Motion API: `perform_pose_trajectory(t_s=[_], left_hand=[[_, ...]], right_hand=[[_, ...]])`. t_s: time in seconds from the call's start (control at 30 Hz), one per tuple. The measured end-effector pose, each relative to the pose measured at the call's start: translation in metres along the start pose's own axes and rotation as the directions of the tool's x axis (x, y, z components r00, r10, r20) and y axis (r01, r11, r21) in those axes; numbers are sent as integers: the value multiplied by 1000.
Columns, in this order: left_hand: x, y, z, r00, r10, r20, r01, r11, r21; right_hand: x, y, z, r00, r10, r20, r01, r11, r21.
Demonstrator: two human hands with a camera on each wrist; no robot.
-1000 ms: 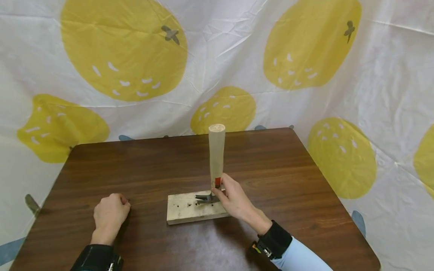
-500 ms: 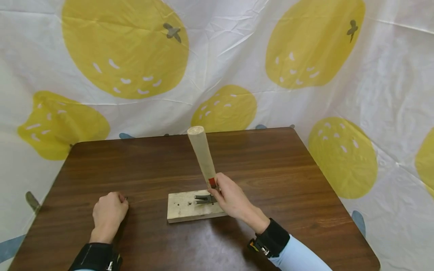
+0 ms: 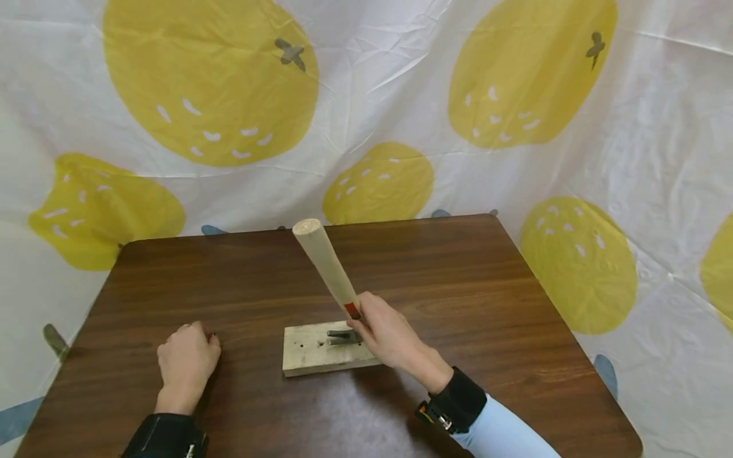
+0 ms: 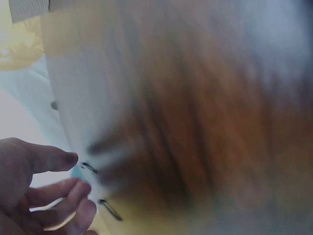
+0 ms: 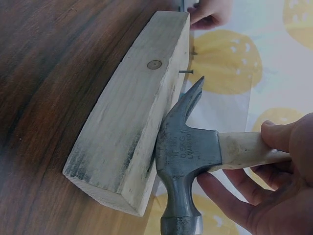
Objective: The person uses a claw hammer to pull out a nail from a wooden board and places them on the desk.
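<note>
My right hand (image 3: 395,334) holds a claw hammer (image 3: 328,264) low on its pale wooden handle, near the head. The handle leans up and to the left. In the right wrist view the steel hammer head (image 5: 183,152) lies against the face of a wooden block (image 5: 127,98), its claw pointing toward a nail (image 5: 186,72) that sticks out of that face. Several dark holes show in the block in the head view. My left hand (image 3: 188,362) rests on the table left of the block, fingers loosely curled. Close to its fingertips are small dark nail-like pieces (image 4: 111,210).
The brown wood-grain table (image 3: 240,273) extends around the block on all sides. Behind it and to the right hangs a white cloth (image 3: 378,83) printed with yellow fruit. Much of the left wrist view is blurred.
The hammer handle has tipped from upright over to the left, with my right hand gripping it low down. The block and my left hand have stayed nearly in place.
</note>
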State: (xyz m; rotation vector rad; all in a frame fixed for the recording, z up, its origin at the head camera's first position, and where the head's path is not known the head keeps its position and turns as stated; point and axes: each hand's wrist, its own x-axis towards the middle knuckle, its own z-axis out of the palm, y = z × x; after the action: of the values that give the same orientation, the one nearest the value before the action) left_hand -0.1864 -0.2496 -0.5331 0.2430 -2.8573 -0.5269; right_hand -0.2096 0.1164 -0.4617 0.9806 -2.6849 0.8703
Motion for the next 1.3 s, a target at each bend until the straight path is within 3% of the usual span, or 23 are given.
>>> perform_pose_trajectory(t_s=[0.1, 0.23, 0.33, 0.43, 0.57, 0.7, 0.93, 1.13, 1.3], left_hand=[[-4, 12, -1, 997, 56, -44, -56, 998, -4], [-3, 33, -2, 982, 183, -56, -187, 977, -99], [-1, 46, -1, 956, 291, -24, -291, 939, -182], [-1, 54, 3, 921, 387, 53, -361, 894, -265], [-3, 60, 5, 873, 457, 173, -381, 858, -345], [-3, 63, 7, 847, 483, 222, -391, 849, -355], [-3, 67, 11, 827, 500, 256, -417, 852, -316], [-4, 69, 10, 829, 491, 267, -413, 861, -298], [-5, 69, 13, 829, 500, 252, -422, 853, -306]], right_hand=[[0, -3, -1, 1000, 2, 19, -1, 1000, -25], [2, -6, -1, 999, 10, 41, -8, 999, -48], [4, -8, 0, 998, 20, 66, -16, 998, -62], [7, -9, 1, 997, 7, 75, -1, 997, -81], [11, -9, 2, 997, -34, 65, 41, 993, -110], [15, -11, 2, 997, -36, 73, 45, 992, -115], [19, -14, 2, 995, -22, 98, 34, 992, -121], [24, -16, 4, 992, -9, 127, 24, 993, -118], [27, -17, 7, 989, -3, 145, 23, 991, -134]])
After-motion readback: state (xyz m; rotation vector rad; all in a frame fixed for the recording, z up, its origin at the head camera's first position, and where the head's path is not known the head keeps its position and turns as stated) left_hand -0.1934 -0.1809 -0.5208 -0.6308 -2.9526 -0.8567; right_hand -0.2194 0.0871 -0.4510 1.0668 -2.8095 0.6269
